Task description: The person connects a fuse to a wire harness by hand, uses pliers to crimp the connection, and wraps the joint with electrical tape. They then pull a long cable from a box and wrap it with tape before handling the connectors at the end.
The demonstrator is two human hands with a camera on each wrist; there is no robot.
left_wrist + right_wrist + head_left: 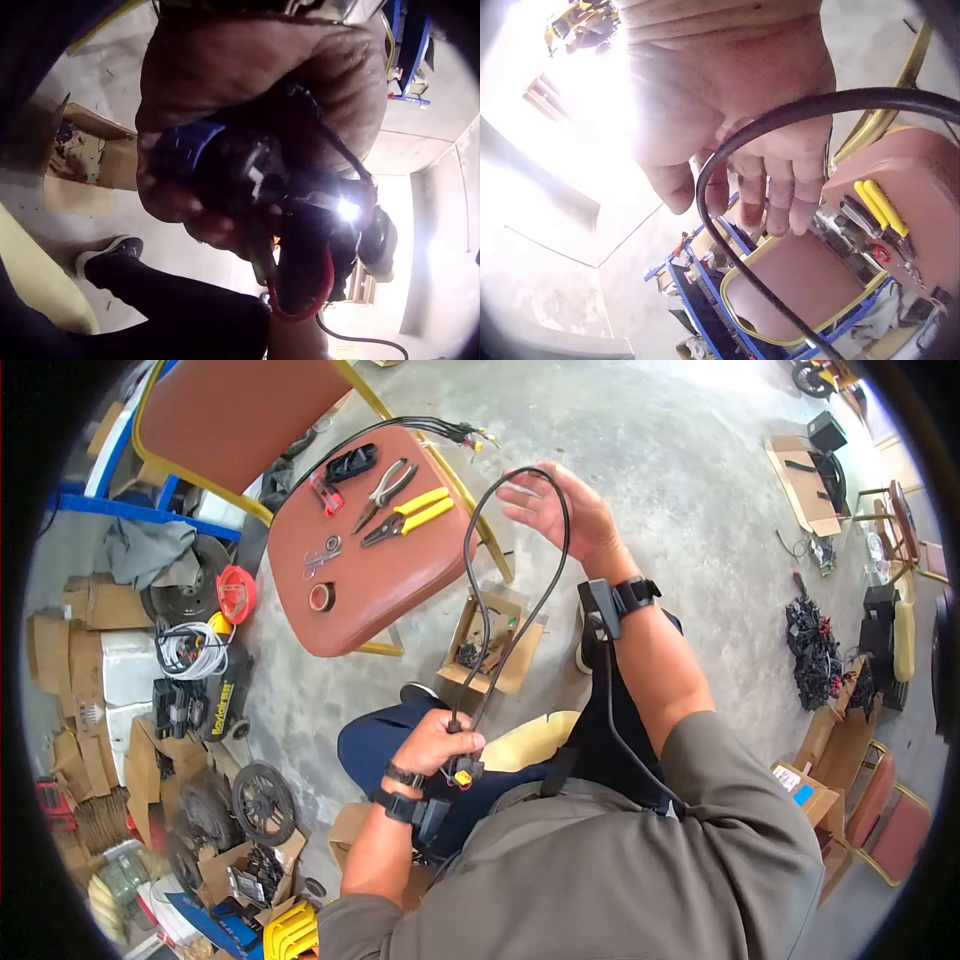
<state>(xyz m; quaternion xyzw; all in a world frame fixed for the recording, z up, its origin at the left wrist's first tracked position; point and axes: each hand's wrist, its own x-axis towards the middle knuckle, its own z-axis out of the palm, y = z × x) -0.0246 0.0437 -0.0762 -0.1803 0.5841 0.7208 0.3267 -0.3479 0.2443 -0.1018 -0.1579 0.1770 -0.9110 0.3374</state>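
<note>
A person is sitting over a concrete floor, working a black cable (520,560) between both hands. The left hand (436,742) is sitting low and near, just above the lap, with its fingers curling tightly around the two runs of the cable where they are coming together; a connector (462,772) with orange and yellow parts is hanging just below that fist. In the left wrist view the same hand (255,127) is clenching a dark bundle of plugs, with a red wire looping under it. From the fist the cable is rising away from the body in a tall loop, and the top of the loop is lying over the right hand (555,510), which is raised farther out with its fingers held fairly straight and only loosely bent, the cable draping across them rather than being pinched. The right wrist view is showing the cable (727,150) curving across that open palm (735,97). Just left of the loop, a brown chair seat (385,585) is carrying yellow-handled pliers (410,518), a second pair of pliers (385,488), scissors (322,557) and a roll of tape (321,597). A small cardboard box (497,645) is lying on the floor below the loop.
</note>
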